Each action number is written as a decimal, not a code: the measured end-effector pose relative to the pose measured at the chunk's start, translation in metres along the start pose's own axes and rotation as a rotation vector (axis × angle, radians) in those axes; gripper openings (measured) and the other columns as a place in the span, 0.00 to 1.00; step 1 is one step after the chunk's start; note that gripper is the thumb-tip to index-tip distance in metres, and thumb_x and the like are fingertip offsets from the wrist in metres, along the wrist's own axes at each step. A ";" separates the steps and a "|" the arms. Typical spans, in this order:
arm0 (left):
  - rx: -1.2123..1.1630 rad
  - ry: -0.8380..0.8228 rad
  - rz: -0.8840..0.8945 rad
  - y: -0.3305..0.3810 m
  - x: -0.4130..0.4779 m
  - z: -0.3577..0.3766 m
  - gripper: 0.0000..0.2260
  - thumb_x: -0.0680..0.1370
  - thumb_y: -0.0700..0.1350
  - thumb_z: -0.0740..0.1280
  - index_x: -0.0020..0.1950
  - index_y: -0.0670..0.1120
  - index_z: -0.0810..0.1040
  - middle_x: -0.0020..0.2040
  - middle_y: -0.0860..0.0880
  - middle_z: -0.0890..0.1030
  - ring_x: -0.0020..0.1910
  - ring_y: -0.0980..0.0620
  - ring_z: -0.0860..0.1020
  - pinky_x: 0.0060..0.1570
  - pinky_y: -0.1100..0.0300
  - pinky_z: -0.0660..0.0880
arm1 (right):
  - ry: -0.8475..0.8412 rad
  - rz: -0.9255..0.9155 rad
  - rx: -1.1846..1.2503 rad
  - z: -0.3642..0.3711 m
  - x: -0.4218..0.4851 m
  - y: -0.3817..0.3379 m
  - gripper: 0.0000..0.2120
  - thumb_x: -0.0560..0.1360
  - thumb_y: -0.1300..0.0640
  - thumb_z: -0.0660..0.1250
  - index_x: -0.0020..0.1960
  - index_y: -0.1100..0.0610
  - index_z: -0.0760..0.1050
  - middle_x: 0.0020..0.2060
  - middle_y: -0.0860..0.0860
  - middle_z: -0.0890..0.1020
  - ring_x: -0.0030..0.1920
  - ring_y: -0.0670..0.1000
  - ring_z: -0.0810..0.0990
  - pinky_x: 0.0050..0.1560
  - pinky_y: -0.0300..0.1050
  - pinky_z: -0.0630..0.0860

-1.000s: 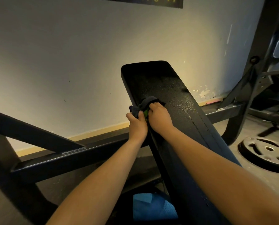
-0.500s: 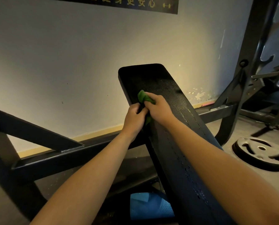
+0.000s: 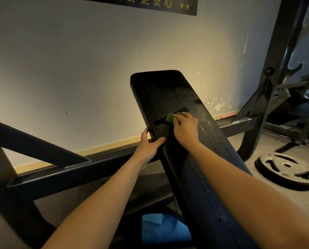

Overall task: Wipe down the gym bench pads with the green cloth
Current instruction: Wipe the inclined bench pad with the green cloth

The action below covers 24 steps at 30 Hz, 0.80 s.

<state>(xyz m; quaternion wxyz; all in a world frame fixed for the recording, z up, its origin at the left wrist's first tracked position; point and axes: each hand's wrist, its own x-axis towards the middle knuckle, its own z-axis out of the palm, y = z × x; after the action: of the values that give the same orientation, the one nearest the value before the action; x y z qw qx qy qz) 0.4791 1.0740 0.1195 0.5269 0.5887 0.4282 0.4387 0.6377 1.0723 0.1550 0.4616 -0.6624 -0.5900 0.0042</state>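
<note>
While beneath right hand (image 3: 185,131), green cloth (image 3: 169,118).

Two bare forearms are shown, the left forearm (image 3: 103,191) and the right forearm (image 3: 240,180), uncovered from the frame edge to the wrists. The left hand (image 3: 150,146) and the right hand (image 3: 185,130) are likewise ungloved. A blue mesh-textured fabric (image 3: 164,229) is seen low between the forearms; whether it is worn cannot be told.

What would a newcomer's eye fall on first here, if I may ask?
The long black bench pad runs up the middle. On it the right hand holds a green cloth, while the left hand grips the pad's left edge. A weight plate lies on the floor at right.
</note>
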 end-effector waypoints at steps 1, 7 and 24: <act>-0.014 -0.016 -0.002 0.000 -0.003 -0.001 0.33 0.78 0.51 0.72 0.78 0.57 0.58 0.62 0.47 0.78 0.56 0.53 0.79 0.52 0.59 0.77 | 0.015 -0.030 0.001 0.002 -0.002 -0.003 0.16 0.83 0.55 0.58 0.68 0.53 0.77 0.69 0.53 0.71 0.68 0.60 0.64 0.64 0.44 0.62; 0.114 -0.014 0.047 -0.002 -0.002 -0.002 0.07 0.80 0.48 0.68 0.56 0.53 0.81 0.52 0.47 0.85 0.56 0.45 0.82 0.60 0.45 0.78 | -0.177 -0.378 0.069 0.023 -0.024 -0.035 0.15 0.78 0.64 0.65 0.60 0.51 0.82 0.65 0.49 0.77 0.67 0.49 0.67 0.67 0.31 0.58; 0.135 0.008 0.118 -0.003 -0.006 0.007 0.21 0.82 0.47 0.67 0.72 0.51 0.65 0.59 0.48 0.79 0.59 0.50 0.78 0.51 0.62 0.74 | 0.017 -0.233 0.070 0.035 -0.016 -0.042 0.14 0.77 0.58 0.66 0.61 0.53 0.82 0.64 0.50 0.78 0.66 0.49 0.72 0.66 0.40 0.66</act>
<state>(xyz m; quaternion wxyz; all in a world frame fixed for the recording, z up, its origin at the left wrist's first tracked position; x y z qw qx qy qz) 0.4837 1.0668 0.1153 0.4576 0.6453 0.4235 0.4413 0.5811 1.0759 0.1528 0.4868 -0.5729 -0.6585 -0.0347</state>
